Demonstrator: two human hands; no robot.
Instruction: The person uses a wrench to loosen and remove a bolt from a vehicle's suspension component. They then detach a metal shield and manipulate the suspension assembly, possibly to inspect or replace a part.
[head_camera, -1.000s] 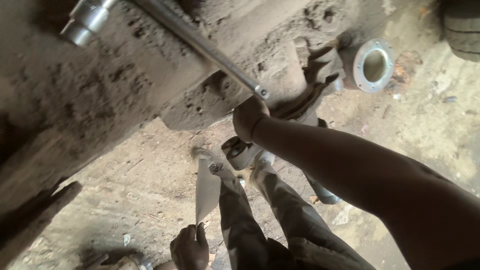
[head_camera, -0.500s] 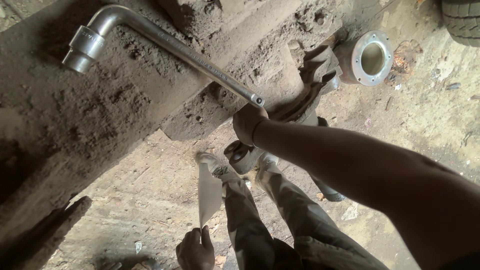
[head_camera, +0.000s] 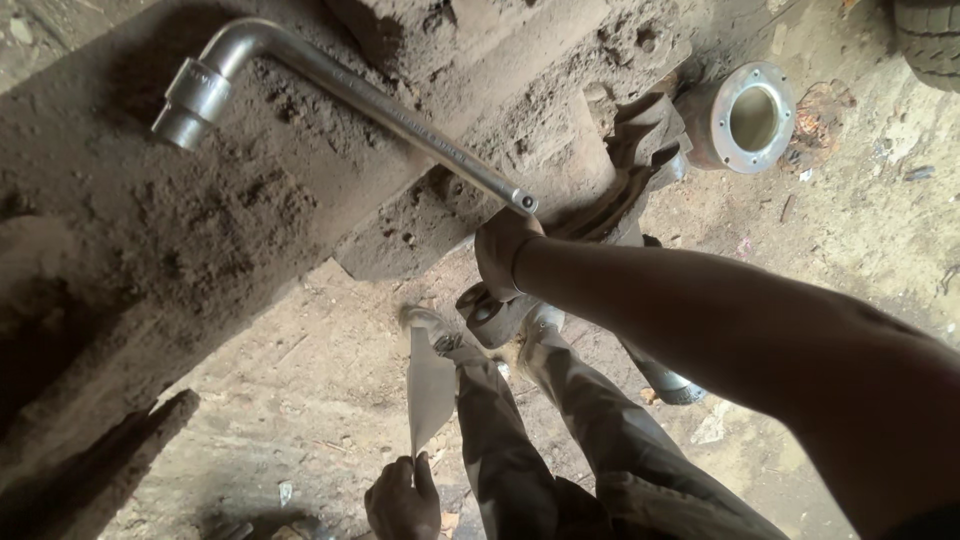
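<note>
My right hand (head_camera: 503, 262) reaches up from the lower right and is closed on the lower end of a long L-shaped metal socket wrench (head_camera: 350, 88). The wrench slants up to the left, and its socket head (head_camera: 188, 100) hangs free at the upper left. Behind it runs a big dirt-caked metal beam (head_camera: 200, 240). At the bottom edge my left hand (head_camera: 402, 498) pinches a pale sheet of paper (head_camera: 430, 390) that stands upright. My trousered legs (head_camera: 520, 440) and shoes stretch out over the dirt ground.
A round metal hub flange (head_camera: 748, 118) with a hollow centre lies on the ground at the upper right, beside a dark cast bracket (head_camera: 645, 150). A tyre's edge (head_camera: 930, 30) shows in the top right corner. A dark cylindrical part (head_camera: 665, 382) lies by my legs.
The wrench and beam have slid down and right in the view, so the whole socket head now shows. Both hands keep their grips and have barely moved.
</note>
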